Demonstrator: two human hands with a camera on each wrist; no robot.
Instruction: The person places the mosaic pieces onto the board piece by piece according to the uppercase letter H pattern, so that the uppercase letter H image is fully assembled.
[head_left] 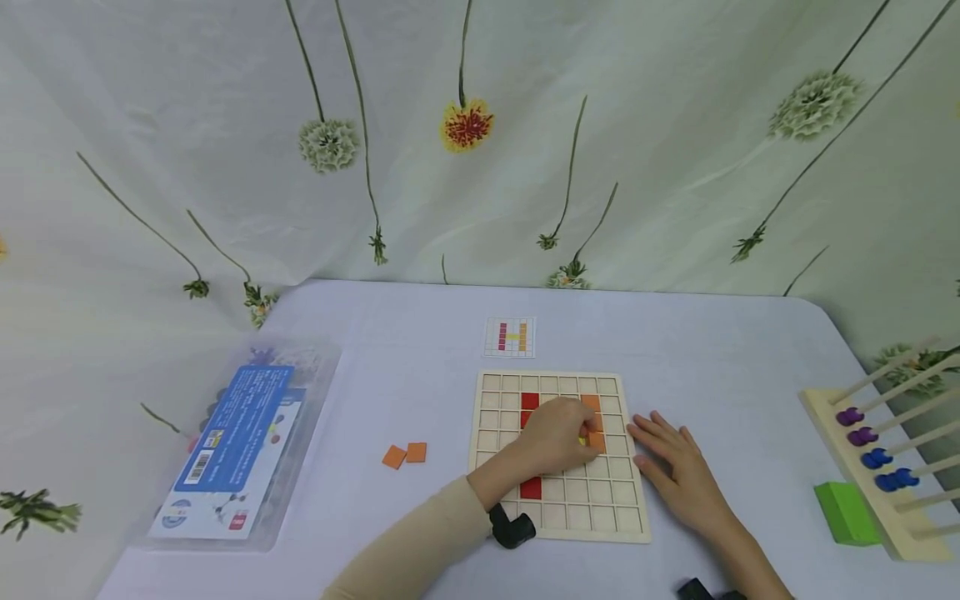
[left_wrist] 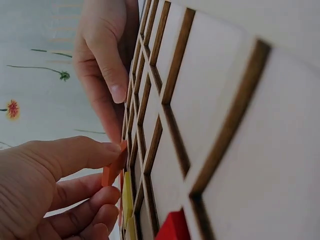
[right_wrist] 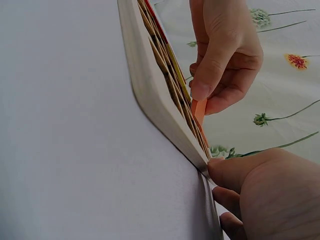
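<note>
My left hand [head_left: 557, 435] is over the wooden grid board [head_left: 592, 518], pinching an orange square tile [left_wrist: 115, 166] between thumb and fingers. The tile stands tilted at the grid, beside a yellow tile [left_wrist: 126, 195]. Another orange tile [head_left: 591, 403] lies in a cell higher in the same column. Red tiles [head_left: 530, 488] form a column left of centre, partly hidden by the left hand and wrist. Along the board's right edge my right hand [head_left: 678, 473] rests with relaxed fingers; its thumb [right_wrist: 227, 170] touches the rim.
Two loose orange tiles [head_left: 406, 454] lie left of the board. A pattern card [head_left: 510, 337] with a coloured H lies behind it. At far left is a clear plastic case [head_left: 281, 500]; at right stand a bead abacus [head_left: 911, 521] and a green block [head_left: 846, 513].
</note>
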